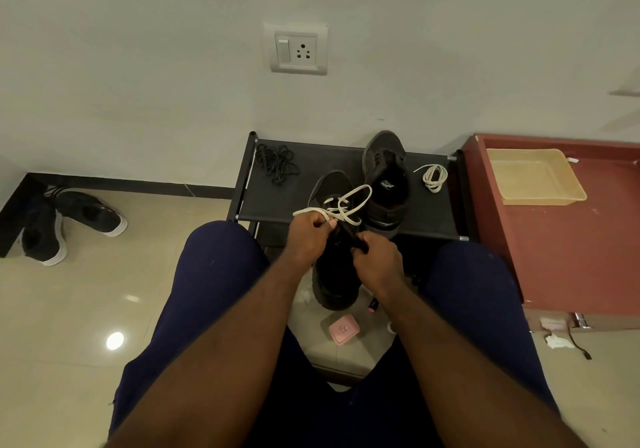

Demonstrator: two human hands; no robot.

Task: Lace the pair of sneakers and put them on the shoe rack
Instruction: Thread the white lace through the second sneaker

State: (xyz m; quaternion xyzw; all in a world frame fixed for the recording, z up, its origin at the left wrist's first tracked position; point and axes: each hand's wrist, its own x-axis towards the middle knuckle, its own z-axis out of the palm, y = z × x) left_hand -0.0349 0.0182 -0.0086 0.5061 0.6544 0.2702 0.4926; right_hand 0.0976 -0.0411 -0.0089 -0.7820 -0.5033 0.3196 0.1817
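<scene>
A black sneaker (334, 274) is held up in front of the person, between the knees, with its toe pointing away over the front edge of the rack (429, 219) and its heel towards the floor. A white lace (346, 205) runs through the eyelets near the toe and loops loosely above the shoe.

The left hand (308, 236) has its fingers (320, 220) curled and pinches the lace just beside the shoe's left edge, with one free end sticking out to the left. The right hand (377, 260) grips the shoe's upper at the opening, its fingers (363, 239) closed round the dark material there; exactly which part they hold I cannot tell.

The second sneaker (386, 177) stands on the top shelf of the rack, unlaced, toe towards the wall, just beside the held one. To its right on the same shelf lies a coiled white lace (433, 177). At the shelf's far left corner sits a bundle of black laces (277, 163), well apart from both shoes.

On the floor below the hands lies a small pink pouch (344, 329). Far left, by the wall, two more dark shoes (65, 226) with white soles lie on the tiles. To the right of the rack stands a red worktop (571, 239) carrying a tan tray (533, 177). A socket (298, 49) is set in the wall above.
</scene>
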